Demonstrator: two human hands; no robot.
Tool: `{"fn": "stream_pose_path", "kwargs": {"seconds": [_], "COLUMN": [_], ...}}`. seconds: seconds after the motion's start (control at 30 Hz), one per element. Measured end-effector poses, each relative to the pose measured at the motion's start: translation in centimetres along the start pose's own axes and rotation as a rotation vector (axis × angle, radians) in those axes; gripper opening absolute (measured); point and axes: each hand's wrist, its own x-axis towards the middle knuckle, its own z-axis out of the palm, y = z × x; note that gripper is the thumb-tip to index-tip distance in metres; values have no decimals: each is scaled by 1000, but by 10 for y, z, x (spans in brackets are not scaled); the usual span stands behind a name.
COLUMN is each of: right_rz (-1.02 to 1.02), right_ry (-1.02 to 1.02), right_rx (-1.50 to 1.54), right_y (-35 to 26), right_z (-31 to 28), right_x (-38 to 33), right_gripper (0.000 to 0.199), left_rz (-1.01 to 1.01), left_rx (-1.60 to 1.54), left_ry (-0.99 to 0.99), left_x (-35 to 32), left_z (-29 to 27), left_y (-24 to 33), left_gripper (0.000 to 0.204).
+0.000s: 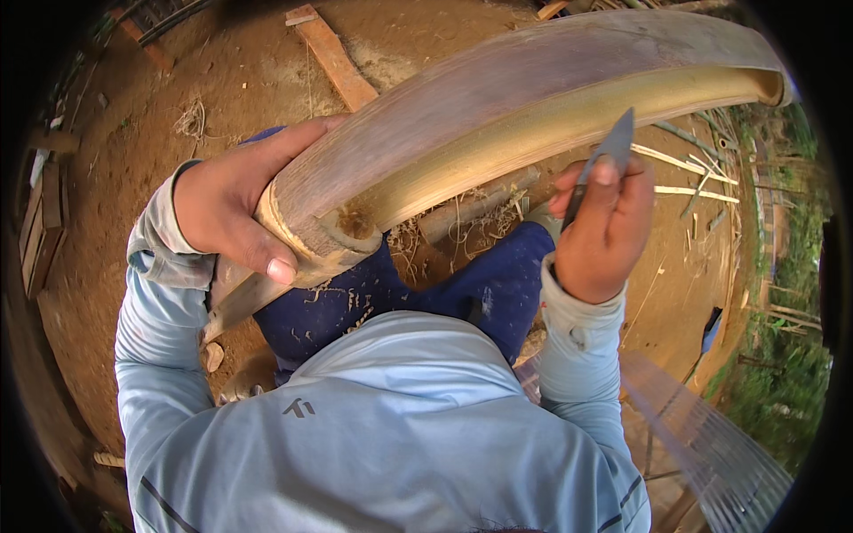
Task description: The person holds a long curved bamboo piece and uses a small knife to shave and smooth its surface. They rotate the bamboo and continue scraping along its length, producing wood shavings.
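A large split bamboo section (426, 115) lies across my lap, running from near my left side up to the far right. Its hollow pale inside faces toward me, and a node closes the near end. My left hand (240, 204) grips that near end, thumb over the node and fingers going behind it. In my right hand (609, 218) is a knife (615, 140), its grey pointed blade angled up and its handle mostly hidden by my fingers. The blade tip overlaps the lower edge of the bamboo in view; whether it touches I cannot tell.
Between my knees are fibrous shavings (453, 226) and a piece of bamboo. A wooden plank (333, 58) lies on the dirt ahead. Pale split strips (697, 169) lie to the right. Wooden boxes (44, 222) stand far left; a clear corrugated sheet (711, 435) is at lower right.
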Motion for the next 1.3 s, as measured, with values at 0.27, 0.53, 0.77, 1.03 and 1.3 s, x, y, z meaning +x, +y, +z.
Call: {"fn": "stream_pose_path", "kwargs": {"seconds": [0.27,0.53,0.77,1.03,1.3], "right_rz": [14,-56,-214,-250,-214], "right_ry": [20,-80,-320,-310,-340], "right_rx": [-108,-240,-333,-382,-367], "right_y": [-8,-5,-8,-4,-8], "right_z": [-1,0,11,14,15], "right_x": [11,1,-20,-25,-29], "right_gripper": [21,22,19,26,6], "left_rz": [-2,14,24,30,26], "left_rx": [8,-89,-45,-39,-64], "left_ry": [15,-4,-35,-25,-1], "left_x": [0,-1,2,1,-1], "left_z": [0,-1,-2,-1,2], "left_y": [3,-4,-2,-3,-5], "left_gripper": [124,124,123,124,122]}}
